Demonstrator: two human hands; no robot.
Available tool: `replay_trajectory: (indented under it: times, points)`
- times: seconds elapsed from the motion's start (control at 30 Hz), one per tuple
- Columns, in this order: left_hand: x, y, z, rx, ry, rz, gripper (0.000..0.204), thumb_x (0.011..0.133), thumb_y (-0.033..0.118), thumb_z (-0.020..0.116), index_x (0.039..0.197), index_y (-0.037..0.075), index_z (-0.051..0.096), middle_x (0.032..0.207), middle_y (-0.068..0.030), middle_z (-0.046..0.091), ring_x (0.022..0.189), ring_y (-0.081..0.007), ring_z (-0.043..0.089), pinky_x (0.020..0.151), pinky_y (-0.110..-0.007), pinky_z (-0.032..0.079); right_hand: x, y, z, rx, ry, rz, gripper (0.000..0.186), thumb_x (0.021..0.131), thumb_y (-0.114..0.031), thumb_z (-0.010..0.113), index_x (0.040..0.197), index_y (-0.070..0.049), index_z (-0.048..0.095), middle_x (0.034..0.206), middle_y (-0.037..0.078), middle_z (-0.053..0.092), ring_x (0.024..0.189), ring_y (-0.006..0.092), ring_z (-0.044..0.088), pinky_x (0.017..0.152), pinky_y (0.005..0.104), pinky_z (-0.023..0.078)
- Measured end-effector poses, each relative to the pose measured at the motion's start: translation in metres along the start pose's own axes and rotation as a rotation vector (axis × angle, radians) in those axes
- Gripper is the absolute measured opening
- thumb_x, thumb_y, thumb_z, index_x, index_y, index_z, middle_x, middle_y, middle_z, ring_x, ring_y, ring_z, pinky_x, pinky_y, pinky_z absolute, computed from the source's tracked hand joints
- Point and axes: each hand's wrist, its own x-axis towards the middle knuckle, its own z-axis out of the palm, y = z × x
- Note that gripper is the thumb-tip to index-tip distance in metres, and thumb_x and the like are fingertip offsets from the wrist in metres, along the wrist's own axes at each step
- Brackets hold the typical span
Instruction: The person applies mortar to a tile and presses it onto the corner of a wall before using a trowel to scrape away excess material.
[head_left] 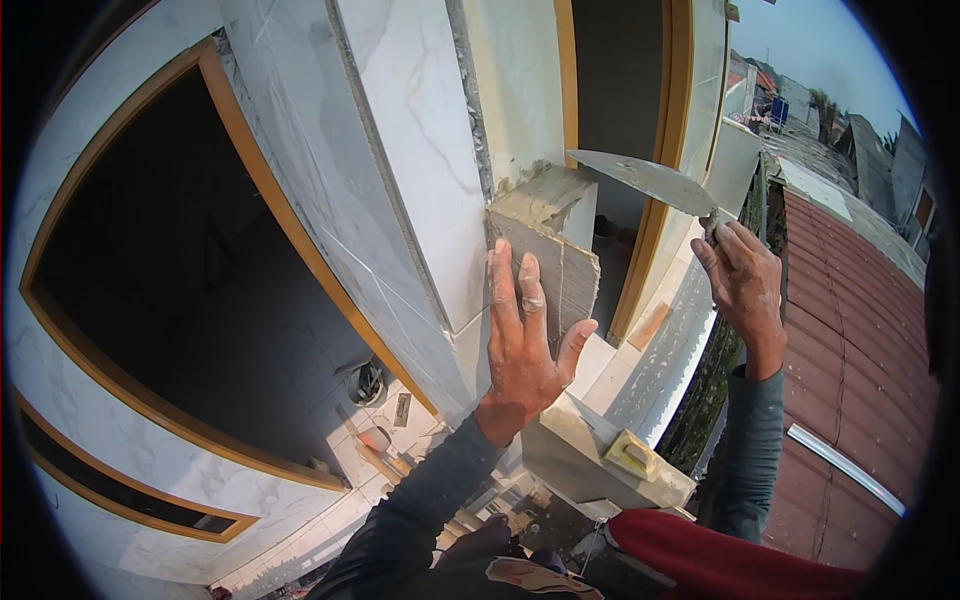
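My left hand [525,350] lies with fingers outstretched against the grey, ridged face of a tile piece [572,270], which stands at the end of a short wall stub beside the marble-look wall. Wet-looking grey mortar [543,198] is smeared over the stub's top. My right hand [745,280] is closed around the handle of a pointed trowel [645,180], off to the right. Its thin metal blade points left, with the tip near the top of the stub. Most of the trowel's handle is hidden by my fingers. Both hands are dusted with pale residue.
A yellow block-shaped tool [632,455] rests on a low ledge [570,450] below my hands. Wood-framed openings flank the marble-look wall [400,140]. A bucket [367,383] stands on the floor at lower left. A red-brown corrugated roof [850,370] lies to the right.
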Motion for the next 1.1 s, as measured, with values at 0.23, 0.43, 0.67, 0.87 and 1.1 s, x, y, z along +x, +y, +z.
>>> replay_trajectory:
  times: [0.23,0.43,0.67,0.87,1.1]
  points:
    - [0.0,0.001,0.002,0.006,0.002,-0.004,0.089,0.099,0.044,0.066,0.159,-0.005,0.023,0.161,-0.0378,0.018,0.147,-0.0598,0.025,0.117,-0.063,0.035,0.003,-0.013,-0.016,0.047,-0.043,-0.038,0.025,0.092,-0.024,0.076,0.093,-0.001,0.066,0.078,0.012,0.058,0.066,0.0302,0.06,0.06,0.0415,0.049]
    - [0.001,-0.001,0.003,-0.008,0.024,0.023,0.089,0.098,0.041,0.068,0.159,-0.005,0.023,0.16,-0.0387,0.018,0.146,-0.0612,0.026,0.116,-0.063,0.037,0.01,-0.032,-0.026,-0.006,0.011,-0.248,0.024,0.085,-0.016,0.079,0.1,0.0,0.07,0.083,0.009,0.064,0.073,0.0272,0.063,0.061,0.0401,0.051]
    - [0.0,-0.001,0.002,0.004,0.022,0.025,0.089,0.097,0.04,0.069,0.159,-0.006,0.024,0.16,-0.039,0.019,0.146,-0.061,0.027,0.115,-0.063,0.036,0.019,-0.029,-0.019,-0.052,0.035,-0.346,0.025,0.084,-0.014,0.078,0.103,-0.001,0.071,0.087,0.009,0.065,0.077,0.0274,0.063,0.066,0.0408,0.052]
    - [-0.001,-0.002,0.003,-0.002,0.031,0.025,0.089,0.098,0.042,0.068,0.158,-0.007,0.025,0.16,-0.0389,0.019,0.146,-0.0608,0.027,0.116,-0.063,0.036,0.019,-0.006,-0.009,-0.107,0.005,-0.258,0.023,0.086,-0.016,0.077,0.103,-0.002,0.071,0.087,0.009,0.065,0.078,0.0291,0.064,0.067,0.0414,0.052]
    - [0.0,0.001,0.002,-0.003,0.011,0.004,0.087,0.1,0.043,0.065,0.156,-0.011,0.026,0.16,-0.0402,0.019,0.146,-0.0607,0.026,0.117,-0.063,0.033,0.003,0.007,0.002,-0.058,0.088,-0.046,0.023,0.094,-0.023,0.073,0.092,-0.001,0.066,0.078,0.012,0.058,0.071,0.0309,0.06,0.064,0.0409,0.05]
